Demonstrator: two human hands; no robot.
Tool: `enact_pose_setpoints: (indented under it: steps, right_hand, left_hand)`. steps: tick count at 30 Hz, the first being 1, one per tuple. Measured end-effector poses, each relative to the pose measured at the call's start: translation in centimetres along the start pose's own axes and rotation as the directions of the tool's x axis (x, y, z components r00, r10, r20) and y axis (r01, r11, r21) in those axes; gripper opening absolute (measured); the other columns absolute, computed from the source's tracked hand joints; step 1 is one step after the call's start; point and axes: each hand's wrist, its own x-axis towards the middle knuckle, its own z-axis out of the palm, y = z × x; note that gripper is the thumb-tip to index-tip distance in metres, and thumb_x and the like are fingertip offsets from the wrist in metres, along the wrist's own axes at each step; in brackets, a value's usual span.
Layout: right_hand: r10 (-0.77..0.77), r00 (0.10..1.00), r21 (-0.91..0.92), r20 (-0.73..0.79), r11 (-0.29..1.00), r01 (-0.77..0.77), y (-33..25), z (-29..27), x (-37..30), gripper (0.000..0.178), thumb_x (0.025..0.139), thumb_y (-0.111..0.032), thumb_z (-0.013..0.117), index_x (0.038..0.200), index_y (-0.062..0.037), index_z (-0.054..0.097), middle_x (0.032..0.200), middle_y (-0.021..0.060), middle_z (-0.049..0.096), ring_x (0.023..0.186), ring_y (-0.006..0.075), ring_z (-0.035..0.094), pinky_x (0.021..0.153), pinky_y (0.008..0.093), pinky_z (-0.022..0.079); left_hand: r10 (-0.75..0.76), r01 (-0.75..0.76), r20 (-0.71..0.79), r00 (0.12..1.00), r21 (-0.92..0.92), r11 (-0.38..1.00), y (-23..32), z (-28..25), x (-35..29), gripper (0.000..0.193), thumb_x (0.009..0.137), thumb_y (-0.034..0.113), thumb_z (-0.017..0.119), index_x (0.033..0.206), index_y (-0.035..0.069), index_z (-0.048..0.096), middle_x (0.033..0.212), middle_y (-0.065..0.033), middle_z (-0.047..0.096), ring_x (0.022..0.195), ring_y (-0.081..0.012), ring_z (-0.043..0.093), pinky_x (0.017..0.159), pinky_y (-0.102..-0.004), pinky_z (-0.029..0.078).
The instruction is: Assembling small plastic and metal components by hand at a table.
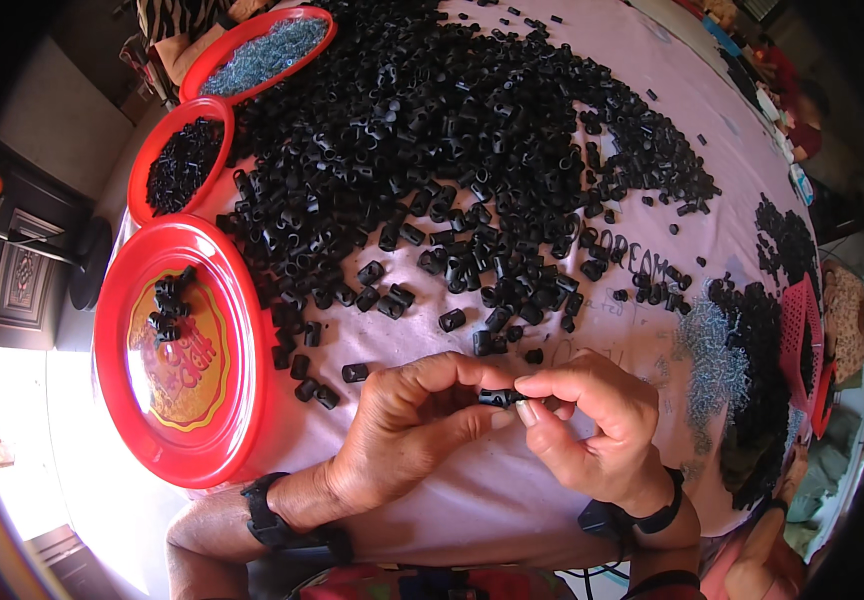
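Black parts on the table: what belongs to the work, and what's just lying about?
Seemingly in use:
black part in left hand and right hand
heaped black parts
red plate bearing black parts

Seemingly just around:
tan patterned item
dark carved panel

Left hand (pixel 392 430) and right hand (pixel 602 430) observed pinching one small black part (pixel 495 398) over the pink-covered desk (pixel 492 490), a large black pile (pixel 402 130) lying beyond and a red plate (pixel 224 290) holding several black pieces (pixel 165 300) at left.
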Motion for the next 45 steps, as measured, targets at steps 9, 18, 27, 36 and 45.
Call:
enact_pose_setpoints:
  steps: [9,18,27,36,45]
  right_hand:
    - [0.016,1.0,-0.022,0.001,1.0,-0.016,0.4,-0.1,0.0,0.022,0.082,0.001,0.075,0.104,-0.0022,0.075,0.085,0.0065,0.071,0.068,0.0119,0.062,0.059,0.0253,0.049]
    - [-0.104,0.994,-0.039,0.009,0.994,0.105,0.7,0.0,0.3,0.028,0.077,0.007,0.079,0.103,-0.0028,0.074,0.084,0.0081,0.073,0.067,0.0216,0.066,0.06,0.0319,0.053]
    - [-0.169,0.985,-0.048,0.03,0.984,0.17,1.0,-0.1,0.3,0.028,0.075,0.008,0.078,0.1,-0.0031,0.072,0.086,0.0082,0.074,0.069,0.0229,0.068,0.062,0.0329,0.055]
    - [-0.135,0.989,-0.032,0.053,0.99,0.137,0.7,-0.1,0.1,0.026,0.075,0.009,0.078,0.097,-0.0022,0.07,0.086,0.0086,0.073,0.069,0.0242,0.068,0.063,0.0343,0.056]
    - [-0.161,0.985,-0.101,0.064,0.981,0.167,0.2,0.0,-0.1,0.028,0.074,0.01,0.079,0.099,-0.0006,0.07,0.085,0.0092,0.071,0.068,0.0254,0.068,0.062,0.0346,0.056]
  left_hand:
    - [-0.098,0.102,-0.045,0.994,0.088,0.991,0.8,0.1,0.0,0.032,0.099,-0.002,0.067,0.131,-0.002,0.065,0.128,-0.0105,0.07,0.113,-0.0145,0.066,0.1,-0.0322,0.057]
    - [-0.069,0.069,-0.008,0.998,0.128,0.989,0.3,-0.2,0.1,0.027,0.101,0.0,0.066,0.128,0.0,0.067,0.115,-0.0052,0.072,0.101,-0.0103,0.067,0.087,-0.0272,0.058]
    - [-0.007,0.022,-0.063,0.998,0.238,0.971,0.2,0.3,-0.1,0.023,0.1,0.004,0.071,0.123,0.0,0.069,0.104,-0.0015,0.072,0.095,-0.0057,0.066,0.085,-0.0241,0.057]
    - [0.201,-0.153,-0.051,0.978,0.475,0.866,-0.9,0.4,-0.4,0.024,0.091,-0.001,0.078,0.113,-0.001,0.069,0.098,-0.01,0.073,0.087,-0.0155,0.072,0.076,-0.0287,0.058]
    - [0.34,-0.292,0.041,0.939,0.616,0.732,-0.2,0.6,-0.2,0.022,0.087,-0.003,0.078,0.107,0.0,0.068,0.092,-0.0134,0.073,0.08,-0.0266,0.074,0.068,-0.0341,0.057]
